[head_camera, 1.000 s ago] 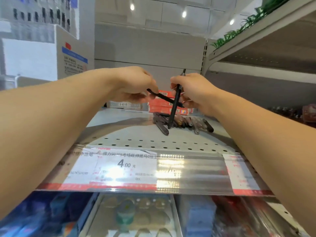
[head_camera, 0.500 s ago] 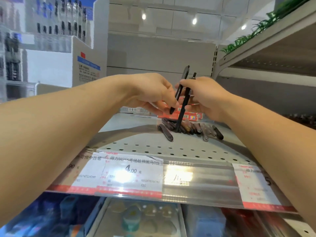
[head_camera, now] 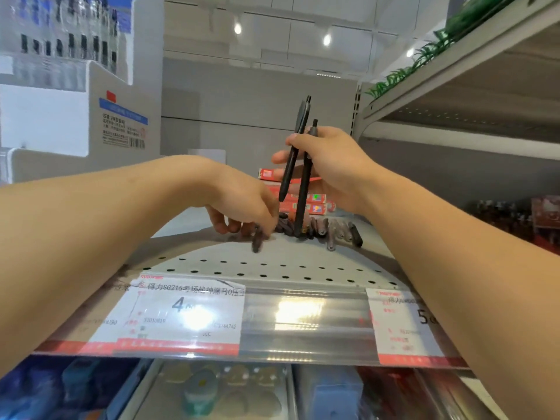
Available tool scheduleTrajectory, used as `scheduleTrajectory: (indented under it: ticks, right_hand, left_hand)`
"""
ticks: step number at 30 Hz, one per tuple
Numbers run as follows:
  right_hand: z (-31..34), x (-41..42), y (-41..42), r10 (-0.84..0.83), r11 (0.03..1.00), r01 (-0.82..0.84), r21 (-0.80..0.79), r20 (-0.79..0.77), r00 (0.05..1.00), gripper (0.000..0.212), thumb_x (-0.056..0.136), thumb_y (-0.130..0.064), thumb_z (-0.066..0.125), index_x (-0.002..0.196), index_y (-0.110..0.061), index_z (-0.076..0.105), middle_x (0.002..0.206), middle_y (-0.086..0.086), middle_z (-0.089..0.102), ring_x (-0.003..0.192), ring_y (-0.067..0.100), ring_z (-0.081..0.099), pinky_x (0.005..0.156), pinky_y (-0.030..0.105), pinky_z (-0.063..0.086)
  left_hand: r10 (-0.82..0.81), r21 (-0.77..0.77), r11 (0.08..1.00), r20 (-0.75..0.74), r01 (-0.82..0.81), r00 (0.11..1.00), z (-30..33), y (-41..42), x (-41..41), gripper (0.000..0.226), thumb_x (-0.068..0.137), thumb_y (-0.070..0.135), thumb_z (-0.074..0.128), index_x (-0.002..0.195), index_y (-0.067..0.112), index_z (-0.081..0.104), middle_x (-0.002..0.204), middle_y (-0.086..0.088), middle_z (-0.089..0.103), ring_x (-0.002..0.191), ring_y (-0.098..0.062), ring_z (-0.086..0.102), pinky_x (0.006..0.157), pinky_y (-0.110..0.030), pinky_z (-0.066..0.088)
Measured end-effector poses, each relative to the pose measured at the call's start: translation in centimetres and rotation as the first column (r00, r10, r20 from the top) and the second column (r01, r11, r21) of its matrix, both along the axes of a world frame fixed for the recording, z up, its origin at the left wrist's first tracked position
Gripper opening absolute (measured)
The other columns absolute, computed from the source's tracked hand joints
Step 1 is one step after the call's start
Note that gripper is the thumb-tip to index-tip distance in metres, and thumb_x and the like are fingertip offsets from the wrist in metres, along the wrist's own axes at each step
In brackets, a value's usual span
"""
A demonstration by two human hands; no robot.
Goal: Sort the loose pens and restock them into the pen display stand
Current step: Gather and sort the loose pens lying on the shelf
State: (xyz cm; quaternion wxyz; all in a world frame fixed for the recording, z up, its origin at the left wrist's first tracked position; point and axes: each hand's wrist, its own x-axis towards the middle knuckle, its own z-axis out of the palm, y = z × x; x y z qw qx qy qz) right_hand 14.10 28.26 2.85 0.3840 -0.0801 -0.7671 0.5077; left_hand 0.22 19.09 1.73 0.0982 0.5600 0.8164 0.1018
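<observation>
Perforated grey metal is forming the shelf (head_camera: 272, 268) where the sorting is happening, and it looks early on. The left hand (head_camera: 242, 207) is curling its fingers onto one dark pen (head_camera: 257, 241) lying there. Behind it, loose dark pens (head_camera: 336, 231) are waiting in a heap. The right hand (head_camera: 333, 168) is gripping two slim black pens (head_camera: 298, 165) upright. No display stand can be picked out for certain.
</observation>
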Motion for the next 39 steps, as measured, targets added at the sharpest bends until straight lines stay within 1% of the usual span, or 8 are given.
scheduleTrajectory:
  ticks: [4, 8, 13, 24, 28, 32, 35, 39]
  right_hand:
    - [-0.3, -0.3, 0.1, -0.019, 0.995, 0.012, 0.103, 0.068, 0.998, 0.008, 0.100, -0.013, 0.058, 0.104, -0.007, 0.062, 0.076, 0.002, 0.075, 0.061, 0.011, 0.072, 0.055, 0.027, 0.058]
    - [-0.3, -0.2, 0.2, -0.043, 0.983, 0.017, 0.184, 0.138, 0.989, 0.015, 0.093, -0.003, 0.064, 0.108, -0.005, 0.063, 0.074, 0.003, 0.073, 0.049, 0.004, 0.065, 0.046, 0.017, 0.050]
    - [-0.5, -0.5, 1.0, -0.033, 0.981, -0.010, 0.195, 0.216, 0.976, 0.027, 0.088, -0.006, 0.071, 0.112, -0.020, 0.069, 0.093, 0.005, 0.079, 0.083, 0.021, 0.076, 0.084, 0.044, 0.063]
    - [-0.5, 0.0, 1.0, 0.035, 0.981, -0.089, 0.171, 0.298, 0.954, 0.009, 0.090, -0.007, 0.067, 0.096, -0.011, 0.062, 0.072, 0.000, 0.074, 0.069, 0.016, 0.075, 0.059, 0.027, 0.058]
    - [-0.4, 0.0, 0.7, 0.015, 0.986, -0.058, 0.158, 0.264, 0.964, 0.011, 0.091, -0.009, 0.055, 0.080, -0.011, 0.058, 0.061, 0.002, 0.061, 0.053, 0.012, 0.061, 0.048, 0.026, 0.049]
    - [0.2, -0.2, 0.5, 0.090, 0.994, -0.087, -0.060, 0.063, 0.994, 0.013, 0.095, -0.003, 0.046, 0.088, -0.014, 0.047, 0.061, 0.003, 0.044, 0.044, 0.012, 0.043, 0.044, 0.023, 0.035]
    - [0.4, -0.3, 0.4, 0.095, 0.983, -0.099, -0.157, -0.031, 0.995, 0.012, 0.099, -0.004, 0.046, 0.097, -0.016, 0.048, 0.064, 0.002, 0.044, 0.046, 0.013, 0.044, 0.048, 0.026, 0.046]
    - [0.3, -0.3, 0.3, 0.079, 0.976, -0.089, -0.200, -0.057, 0.995, 0.007, 0.103, -0.011, 0.051, 0.097, -0.013, 0.051, 0.071, 0.005, 0.051, 0.048, 0.014, 0.052, 0.057, 0.031, 0.057]
  left_hand:
    - [0.087, 0.096, 0.992, -0.003, -0.086, 0.996, 0.7, -0.9, -1.3, 0.038, 0.088, 0.024, 0.069, 0.121, 0.035, 0.053, 0.093, -0.007, 0.062, 0.066, -0.017, 0.060, 0.051, -0.022, 0.053]
    - [-0.051, 0.437, 0.896, 0.281, -0.081, 0.958, 2.1, -2.1, -2.0, 0.051, 0.091, 0.013, 0.066, 0.130, 0.039, 0.048, 0.095, -0.010, 0.068, 0.056, -0.013, 0.064, 0.054, -0.025, 0.055]
    - [-0.270, 0.569, 0.822, 0.334, 0.035, 0.903, 3.0, -3.0, -0.9, 0.051, 0.094, 0.011, 0.065, 0.133, 0.037, 0.044, 0.091, -0.005, 0.076, 0.074, -0.024, 0.075, 0.064, -0.033, 0.061]
    - [-0.298, 0.627, 0.778, 0.423, -0.039, 0.856, 2.2, -2.2, 0.6, 0.023, 0.104, 0.016, 0.045, 0.119, 0.028, 0.058, 0.081, -0.014, 0.071, 0.071, -0.024, 0.070, 0.060, -0.033, 0.061]
    - [-0.118, 0.439, 0.897, 0.140, 0.045, 0.983, 1.0, -0.6, 0.2, 0.025, 0.103, 0.023, 0.046, 0.122, 0.028, 0.060, 0.108, 0.002, 0.068, 0.094, -0.013, 0.066, 0.082, -0.034, 0.060]
    - [-0.223, 0.269, 0.934, -0.075, 0.235, 0.972, -0.5, 0.7, 1.7, 0.026, 0.104, 0.028, 0.044, 0.104, 0.052, 0.055, 0.108, 0.030, 0.054, 0.099, 0.017, 0.049, 0.084, -0.002, 0.032]
    - [-0.299, 0.199, 0.925, -0.147, 0.324, 0.943, -1.3, 1.9, 2.5, 0.027, 0.106, 0.035, 0.039, 0.121, 0.036, 0.062, 0.119, 0.019, 0.059, 0.113, -0.001, 0.049, 0.094, -0.011, 0.034]
    - [-0.204, 0.176, 0.950, -0.269, 0.256, 0.941, -0.8, 1.7, 1.9, 0.022, 0.098, 0.032, 0.051, 0.097, 0.021, 0.070, 0.099, 0.002, 0.068, 0.094, -0.018, 0.057, 0.083, -0.023, 0.045]
